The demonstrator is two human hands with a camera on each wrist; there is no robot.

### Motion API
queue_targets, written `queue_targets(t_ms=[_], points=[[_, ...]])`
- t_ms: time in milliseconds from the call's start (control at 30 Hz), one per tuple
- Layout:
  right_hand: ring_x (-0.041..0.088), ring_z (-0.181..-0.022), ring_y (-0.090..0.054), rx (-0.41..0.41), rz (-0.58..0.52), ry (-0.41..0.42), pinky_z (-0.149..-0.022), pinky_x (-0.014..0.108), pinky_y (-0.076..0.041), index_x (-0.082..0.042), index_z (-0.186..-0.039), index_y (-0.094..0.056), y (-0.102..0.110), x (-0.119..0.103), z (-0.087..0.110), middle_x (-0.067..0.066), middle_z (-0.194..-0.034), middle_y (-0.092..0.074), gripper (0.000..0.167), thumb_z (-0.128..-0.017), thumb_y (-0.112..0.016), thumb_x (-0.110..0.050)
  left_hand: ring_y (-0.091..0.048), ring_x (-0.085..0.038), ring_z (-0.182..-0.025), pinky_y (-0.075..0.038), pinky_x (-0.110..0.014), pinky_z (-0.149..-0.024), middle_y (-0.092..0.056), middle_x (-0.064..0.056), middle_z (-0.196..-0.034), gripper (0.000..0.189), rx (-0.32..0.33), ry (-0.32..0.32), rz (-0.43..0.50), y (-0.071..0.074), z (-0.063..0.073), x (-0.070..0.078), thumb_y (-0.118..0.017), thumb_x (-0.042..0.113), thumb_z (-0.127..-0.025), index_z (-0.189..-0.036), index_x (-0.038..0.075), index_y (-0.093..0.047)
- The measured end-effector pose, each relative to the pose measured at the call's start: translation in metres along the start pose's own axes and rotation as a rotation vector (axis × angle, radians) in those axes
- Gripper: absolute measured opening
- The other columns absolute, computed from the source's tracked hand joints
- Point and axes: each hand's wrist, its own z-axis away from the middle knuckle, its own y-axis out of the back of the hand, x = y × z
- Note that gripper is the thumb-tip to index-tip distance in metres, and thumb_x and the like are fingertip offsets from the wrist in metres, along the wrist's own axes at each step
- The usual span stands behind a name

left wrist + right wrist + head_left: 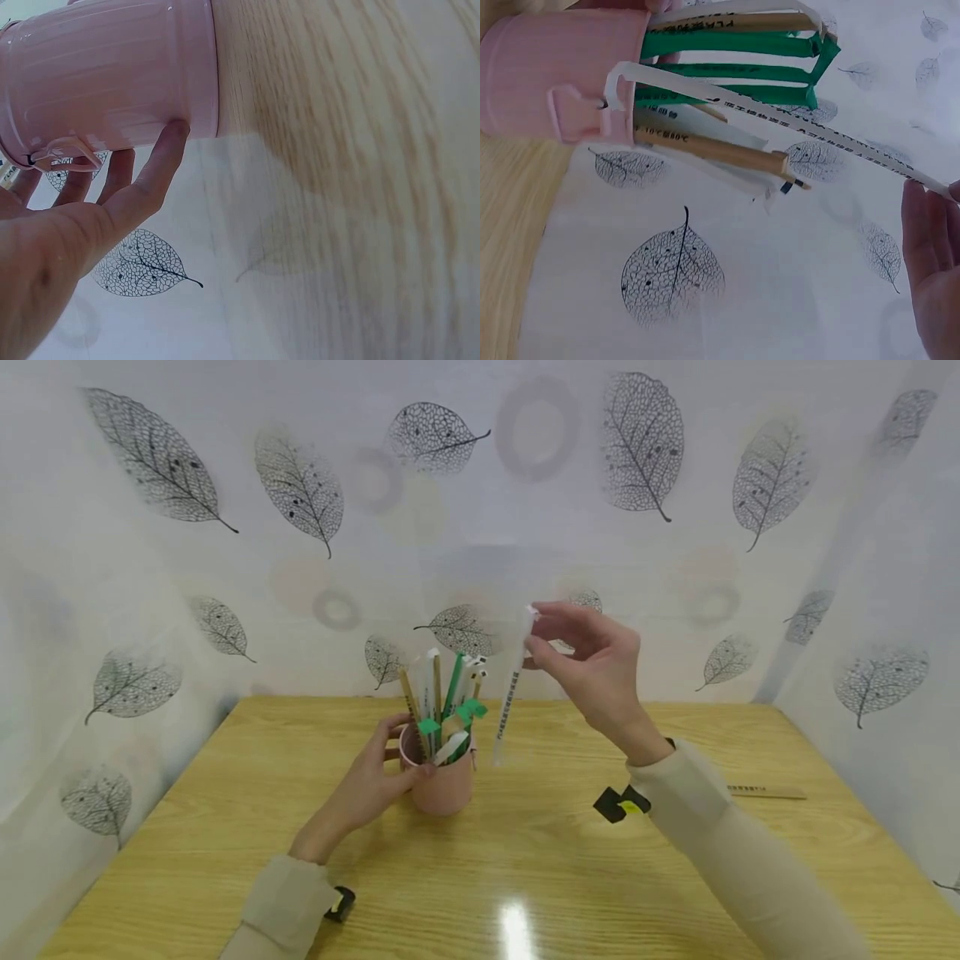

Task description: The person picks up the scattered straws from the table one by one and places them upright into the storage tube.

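Several paper-wrapped drinking straws in white, brown and green stand in a small pink bucket (444,792) on the table. My left hand (375,781) grips the bucket's side, thumb near the front rim and fingers round the back; the left wrist view shows fingertips against the pink wall (112,75) beside a wire handle ear. To the right of the bucket, my right hand (592,668) pinches the top of a white wrapped straw (510,693) with dark print. It hangs slanting, and its bent lower end overlaps the bucket rim in the right wrist view. Green straws (735,45) and a brown straw (712,146) lean out.
A brown wrapped straw (780,792) lies flat on the wooden table (555,893) at the right, partly behind my right sleeve. Behind the table hangs a pale sheet (480,560) printed with dark leaves. Dark straps with tabs show at both cuffs.
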Motion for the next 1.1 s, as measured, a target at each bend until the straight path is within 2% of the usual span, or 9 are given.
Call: queue_targets(t_ms=[200, 433, 533, 600, 800, 967, 1100], points=[[0.016, -0.089, -0.075, 0.009, -0.086, 0.024, -0.071, 0.045, -0.064, 0.021, -0.119, -0.059, -0.017, -0.001, -0.003, 0.003, -0.102, -0.076, 0.036, -0.084, -0.066, 0.021, -0.052, -0.047, -0.134, -0.058, -0.049, -0.094, -0.041, -0.019, -0.152, 0.075, -0.006, 0.005, 0.015, 0.000, 0.001, 0.002, -0.072, 0.035, -0.096, -0.156, 0.024, -0.029], [0.012, -0.091, -0.074, -0.002, -0.029, 0.101, -0.073, 0.043, -0.064, 0.022, -0.116, -0.059, -0.029, 0.006, -0.006, -0.004, -0.103, -0.075, 0.034, -0.083, -0.066, 0.021, -0.052, -0.047, -0.134, -0.059, -0.049, -0.094, -0.042, -0.018, -0.152, 0.074, -0.010, -0.001, 0.022, 0.000, 0.001, 0.001, -0.072, 0.034, -0.096, -0.156, 0.025, -0.029], [0.010, -0.092, -0.073, -0.014, 0.012, 0.106, -0.075, 0.040, -0.064, 0.020, -0.116, -0.061, -0.033, 0.011, -0.005, -0.008, -0.105, -0.074, 0.032, -0.084, -0.067, 0.019, -0.053, -0.047, -0.133, -0.058, -0.050, -0.094, -0.042, -0.019, -0.151, 0.073, -0.006, -0.010, 0.014, 0.000, 0.001, 0.000, -0.071, 0.033, -0.096, -0.156, 0.025, -0.029], [0.008, -0.093, -0.073, -0.020, 0.044, 0.094, -0.075, 0.038, -0.064, 0.017, -0.115, -0.063, -0.035, 0.016, -0.003, -0.004, -0.104, -0.075, 0.031, -0.085, -0.068, 0.018, -0.053, -0.047, -0.132, -0.058, -0.051, -0.095, -0.043, -0.019, -0.150, 0.073, -0.004, -0.013, 0.009, 0.000, 0.000, -0.001, -0.072, 0.034, -0.096, -0.156, 0.025, -0.030], [0.004, -0.093, -0.071, -0.044, 0.132, 0.030, -0.076, 0.032, -0.064, 0.011, -0.116, -0.067, -0.040, 0.032, 0.007, 0.025, -0.101, -0.072, 0.031, -0.086, -0.070, 0.014, -0.053, -0.046, -0.132, -0.057, -0.052, -0.097, -0.043, -0.017, -0.150, 0.075, 0.001, 0.000, 0.005, 0.000, 0.000, 0.000, -0.073, 0.036, -0.095, -0.155, 0.026, -0.029], [0.003, -0.092, -0.070, -0.077, 0.189, -0.023, -0.075, 0.030, -0.064, 0.008, -0.116, -0.069, -0.041, 0.044, 0.017, 0.026, -0.101, -0.073, 0.030, -0.086, -0.072, 0.012, -0.053, -0.048, -0.133, -0.058, -0.052, -0.096, -0.043, -0.018, -0.150, 0.074, -0.001, 0.004, 0.010, 0.000, 0.000, 0.001, -0.073, 0.035, -0.096, -0.155, 0.026, -0.030], [0.007, -0.092, -0.072, -0.106, 0.229, -0.056, -0.074, 0.030, -0.064, 0.006, -0.115, -0.069, -0.039, 0.052, 0.025, 0.023, -0.101, -0.075, 0.029, -0.086, -0.074, 0.009, -0.052, -0.048, -0.134, -0.057, -0.053, -0.097, -0.043, -0.019, -0.150, 0.072, -0.003, 0.003, 0.010, 0.001, 0.000, 0.000, -0.072, 0.035, -0.096, -0.155, 0.025, -0.030]])
